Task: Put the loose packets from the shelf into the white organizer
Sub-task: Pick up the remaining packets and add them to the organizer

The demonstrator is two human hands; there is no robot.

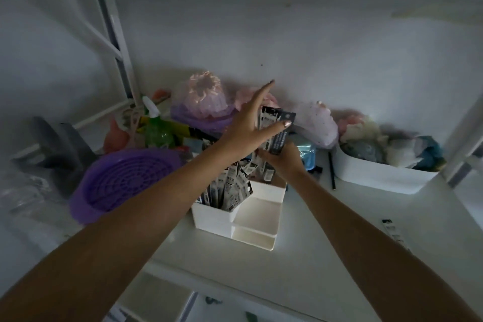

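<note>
The white organizer [257, 210] stands in the middle of the frame on a white shelf [326, 256], whose front edge runs along the lower part of the frame. Bare shelf lies open in front of the organizer and to its right. To its left a purple basket [122, 180] sits close by; toward the right a white bin [379, 178] of bundled things stands well apart. Behind, a green spray bottle [155, 125] and bagged items crowd against the wall.

The organizer's left compartment is full of upright packets [232, 188]; its lower front tiers are bare.

The left hand [251, 128], above the organizer, pinches a dark packet [277, 133] with its thumb, the forefinger stretched out straight toward the wall. The right hand [283, 158], just below, is closed around the lower ends of the same bunch of packets. One loose packet [394, 232] lies flat on the shelf at the right edge.
</note>
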